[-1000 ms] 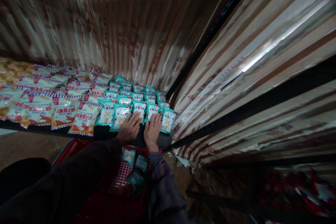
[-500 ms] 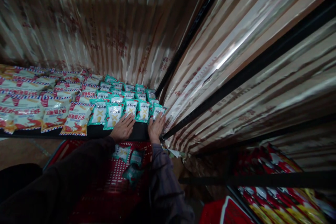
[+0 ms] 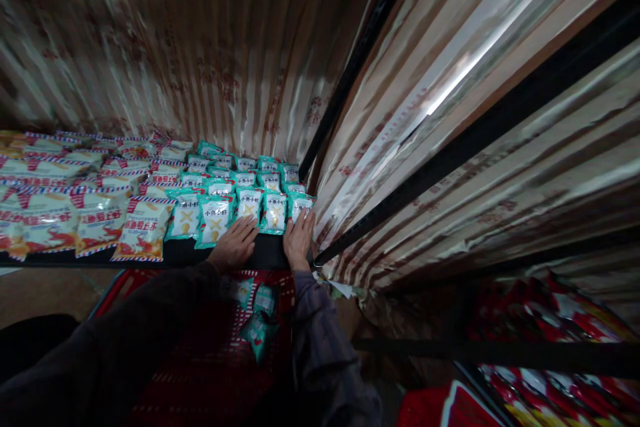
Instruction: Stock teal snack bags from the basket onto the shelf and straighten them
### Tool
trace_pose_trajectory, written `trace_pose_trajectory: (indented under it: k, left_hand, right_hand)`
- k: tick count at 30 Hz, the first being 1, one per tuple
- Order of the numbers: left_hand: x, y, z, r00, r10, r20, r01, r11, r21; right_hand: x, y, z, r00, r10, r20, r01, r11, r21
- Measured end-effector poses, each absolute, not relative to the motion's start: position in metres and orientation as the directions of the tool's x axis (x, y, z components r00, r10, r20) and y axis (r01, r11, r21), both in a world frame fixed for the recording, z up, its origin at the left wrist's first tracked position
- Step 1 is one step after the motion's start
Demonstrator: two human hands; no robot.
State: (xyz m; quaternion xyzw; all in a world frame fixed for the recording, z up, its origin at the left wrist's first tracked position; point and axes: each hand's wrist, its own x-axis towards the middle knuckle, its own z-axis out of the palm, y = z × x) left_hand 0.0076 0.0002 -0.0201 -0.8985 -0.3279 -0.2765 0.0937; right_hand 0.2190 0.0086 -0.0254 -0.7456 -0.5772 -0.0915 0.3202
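Teal and white snack bags (image 3: pixel 217 216) stand in several rows at the right end of a black shelf (image 3: pixel 273 255). My left hand (image 3: pixel 234 243) reaches over the shelf's front edge, fingers stretched out against the lower part of a front-row snack bag (image 3: pixel 249 203). At the row's right end, my right hand (image 3: pixel 299 241) lies with its fingers extended over the front of the last teal bag (image 3: pixel 301 202). Neither hand is wrapped around a bag. Another front-row bag (image 3: pixel 275 212) stands between the two hands.
Larger white and orange snack bags (image 3: pixel 143 230) fill the shelf to the left. Below the shelf is a red basket (image 3: pixel 170 383) with several teal bags (image 3: pixel 261 333) in it. A black post (image 3: pixel 360 47) and pleated curtain (image 3: pixel 240 33) close off the corner. Red packages (image 3: pixel 550 380) lie lower right.
The view has shifted slightly. Both hands stay at the same front-row bags, with the right fingers still against the end bag.
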Motion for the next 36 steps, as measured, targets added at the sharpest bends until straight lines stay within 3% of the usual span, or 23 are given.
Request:
trace_pose_trajectory:
  k: [15,36]
  left_hand:
    - [0.008,-0.001,-0.015,0.657,0.532,0.535,0.631,-0.776,-0.004]
    - [0.008,0.001,-0.022,0.654,0.506,0.562,0.593,-0.804,0.035]
  right_hand:
    - [0.205,-0.006,-0.021,0.209,0.839,0.502,0.968,-0.106,-0.226]
    - [0.201,-0.004,-0.016,0.206,0.803,0.559,0.968,-0.082,-0.238]
